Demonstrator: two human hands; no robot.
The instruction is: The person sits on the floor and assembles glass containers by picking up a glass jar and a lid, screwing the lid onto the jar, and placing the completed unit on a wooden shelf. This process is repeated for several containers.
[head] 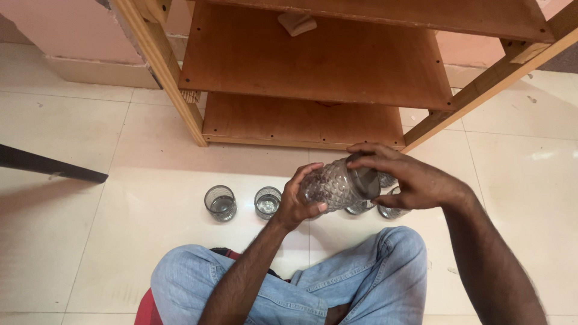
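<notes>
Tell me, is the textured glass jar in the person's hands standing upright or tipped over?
Tipped. The glass jar lies sideways between the left hand and right hand, its metal-lidded end pointing right.

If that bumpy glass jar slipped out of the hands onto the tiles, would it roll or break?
The jar looks like clear glass, so it would probably crack on the hard tiled floor. Its round body would likely roll. The bumpy surface probably helps the left hand grip.

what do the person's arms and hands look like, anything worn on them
Both arms are bare up to where the picture cuts them off: no sleeves, gloves, watch or bands show. The left hand and right hand show no rings. Below them are light blue jeans.
</notes>
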